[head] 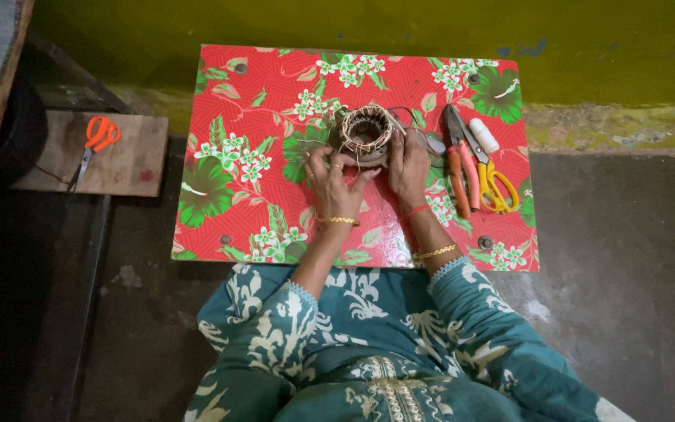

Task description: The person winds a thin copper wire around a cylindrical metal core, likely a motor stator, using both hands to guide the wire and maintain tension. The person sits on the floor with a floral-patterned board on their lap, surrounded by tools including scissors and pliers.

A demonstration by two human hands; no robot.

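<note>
A round motor stator [365, 134] wound with pale wire coils rests on a low table with a red flowered cover [259, 101]. My left hand [331, 173] touches its near left side, fingers bent around the rim. Against the stator's right side rests my right hand [408, 162], fingers curled on the windings. A thin wire or thread trails from the stator toward the right. I wear gold bangles and a teal patterned garment.
To the right on the table lie orange-handled pliers [458, 168], yellow-handled scissors [495, 184] and a white spool [483, 135]. Orange-handled scissors [97, 139] sit on a wooden board [130, 168] at left. A yellow-green wall stands behind; the floor is dark concrete.
</note>
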